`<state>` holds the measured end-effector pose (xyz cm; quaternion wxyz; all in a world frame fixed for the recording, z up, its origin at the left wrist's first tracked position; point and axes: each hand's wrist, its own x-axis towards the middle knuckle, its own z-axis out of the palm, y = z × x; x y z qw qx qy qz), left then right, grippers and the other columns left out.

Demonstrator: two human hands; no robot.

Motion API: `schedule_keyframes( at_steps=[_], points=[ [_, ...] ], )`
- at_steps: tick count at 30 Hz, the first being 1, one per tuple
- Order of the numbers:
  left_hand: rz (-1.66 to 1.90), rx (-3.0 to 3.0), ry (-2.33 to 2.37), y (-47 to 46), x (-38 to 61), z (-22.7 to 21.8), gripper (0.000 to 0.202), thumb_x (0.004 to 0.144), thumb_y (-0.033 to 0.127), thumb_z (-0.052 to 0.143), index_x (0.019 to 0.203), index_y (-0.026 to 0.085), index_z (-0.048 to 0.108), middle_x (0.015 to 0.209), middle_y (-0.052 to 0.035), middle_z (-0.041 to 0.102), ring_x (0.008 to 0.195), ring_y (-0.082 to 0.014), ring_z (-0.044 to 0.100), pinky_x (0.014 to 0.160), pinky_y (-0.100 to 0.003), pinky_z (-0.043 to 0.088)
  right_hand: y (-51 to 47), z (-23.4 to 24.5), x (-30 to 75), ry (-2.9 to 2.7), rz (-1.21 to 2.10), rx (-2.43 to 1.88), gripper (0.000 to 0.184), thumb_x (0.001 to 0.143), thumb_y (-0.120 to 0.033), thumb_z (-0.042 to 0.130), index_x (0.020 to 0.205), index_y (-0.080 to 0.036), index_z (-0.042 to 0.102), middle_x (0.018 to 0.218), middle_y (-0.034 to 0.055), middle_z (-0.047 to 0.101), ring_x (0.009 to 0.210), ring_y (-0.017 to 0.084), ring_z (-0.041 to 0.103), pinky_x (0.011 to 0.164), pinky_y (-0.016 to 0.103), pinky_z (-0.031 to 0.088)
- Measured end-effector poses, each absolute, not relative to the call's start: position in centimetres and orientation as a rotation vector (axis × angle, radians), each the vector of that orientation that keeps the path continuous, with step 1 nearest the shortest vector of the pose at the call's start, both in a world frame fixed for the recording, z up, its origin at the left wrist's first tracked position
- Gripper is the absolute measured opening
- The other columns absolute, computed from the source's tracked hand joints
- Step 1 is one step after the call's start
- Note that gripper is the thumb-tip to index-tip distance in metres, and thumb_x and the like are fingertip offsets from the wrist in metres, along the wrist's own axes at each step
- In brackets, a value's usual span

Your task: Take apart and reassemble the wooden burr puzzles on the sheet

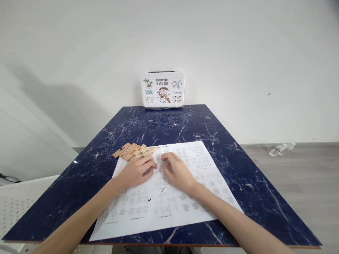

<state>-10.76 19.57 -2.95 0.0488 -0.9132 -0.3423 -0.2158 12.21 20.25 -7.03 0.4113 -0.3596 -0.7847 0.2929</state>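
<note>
Both hands were down on the printed sheet (169, 201), which lay across the near half of the dark blue marbled bench (201, 123). The left hand (137, 171) rested palm down with its fingers loosely bent. Nothing showed in its grasp, though I could not tell whether a small piece sat under the palm. The right hand (178, 172) lay opposite, palm down with its fingers slack and a little parted, gripping nothing. The fingertips of the two hands were near each other, with bare paper between them.

The notched wooden pieces (134, 151) sat at eleven o'clock from the left hand, just beside its knuckles. They were a loose, overlapping heap, partly on the sheet's far left corner and partly on the bench. None looked locked to another from here, so by my reading no figure had been assembled and the pieces had only been laid out. The sheet carried rows of small diagrams, too fine to read, and two dark tick marks showed in the near rows.

At twelve o'clock, a white cartoon-printed case (162, 90) stood upright at the far edge of the bench against the wall. At two o'clock, a clear plastic bottle (282, 149) lay on its side on the grey floor, well apart from everything. At eight o'clock, a white perforated surface (16, 203) sat beside the bench.
</note>
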Motion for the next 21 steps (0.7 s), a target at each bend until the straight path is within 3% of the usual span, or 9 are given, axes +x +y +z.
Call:
schedule_keyframes(
  at_steps=[4, 6, 9, 12, 18, 21],
  points=[
    [-0.728, -2.497, -1.335, 21.8, -15.0, -1.8, 0.019, 0.099, 0.028, 0.05, 0.096, 0.024, 0.069, 0.096, -0.0048, 0.076, 0.095, -0.0235, 0.067, 0.093, -0.042, 0.05, 20.6, -6.8, 12.5, -1.962, 0.744, -0.956, 0.026, 0.092, -0.007, 0.05, 0.114, -0.02, 0.056, 0.121, 0.0119, 0.063, 0.107, 0.024, 0.066, 0.098, 0.044, 0.055],
    [-0.721, -2.27, -1.582, 23.0, -17.8, -1.8, 0.026, 0.1, 0.037, 0.048, 0.1, 0.024, 0.069, 0.107, -0.0086, 0.075, 0.11, -0.03, 0.064, 0.105, -0.05, 0.044, 20.8, -6.8, 12.6, -1.958, 0.748, -0.973, 0.025, 0.092, -0.007, 0.051, 0.112, -0.02, 0.055, 0.12, 0.0117, 0.064, 0.106, 0.024, 0.066, 0.097, 0.043, 0.055],
    [-0.66, -2.098, -1.858, 24.3, -21.2, -2.7, 0.043, 0.099, 0.051, 0.043, 0.113, 0.02, 0.068, 0.126, -0.0146, 0.07, 0.128, -0.0384, 0.055, 0.11, -0.059, 0.04, 21.0, -6.8, 12.7, -1.958, 0.744, -0.974, 0.025, 0.092, -0.006, 0.051, 0.112, -0.02, 0.055, 0.121, 0.0115, 0.063, 0.105, 0.024, 0.066, 0.098, 0.042, 0.055],
    [-0.608, -2.084, -2.036, 25.0, -23.0, -4.0, 0.055, 0.098, 0.059, 0.039, 0.122, 0.017, 0.065, 0.136, -0.018, 0.067, 0.133, -0.0406, 0.053, 0.113, -0.061, 0.039, 20.9, -6.9, 12.7, -1.954, 0.743, -0.977, 0.024, 0.092, -0.007, 0.05, 0.111, -0.021, 0.055, 0.121, 0.0111, 0.063, 0.108, 0.024, 0.065, 0.099, 0.043, 0.054],
    [-0.559, -2.316, -2.057, 25.7, -23.4, -4.7, 0.067, 0.099, 0.065, 0.033, 0.136, 0.015, 0.059, 0.146, -0.0175, 0.061, 0.144, -0.0369, 0.047, 0.122, -0.055, 0.033, 20.8, -6.9, 12.8, -1.961, 0.74, -0.991, 0.024, 0.092, -0.009, 0.05, 0.111, -0.022, 0.056, 0.121, 0.0107, 0.063, 0.108, 0.023, 0.066, 0.098, 0.042, 0.055],
    [-0.564, -2.38, -2.062, 25.4, -22.8, -4.6, 0.075, 0.096, 0.071, 0.04, 0.143, 0.015, 0.054, 0.151, -0.0175, 0.057, 0.144, -0.0371, 0.048, 0.122, -0.054, 0.035, 20.8, -6.9, 12.9, -1.968, 0.732, -0.998, 0.024, 0.093, -0.01, 0.051, 0.112, -0.022, 0.056, 0.122, 0.0103, 0.063, 0.104, 0.023, 0.066, 0.097, 0.043, 0.056]
  ],
)
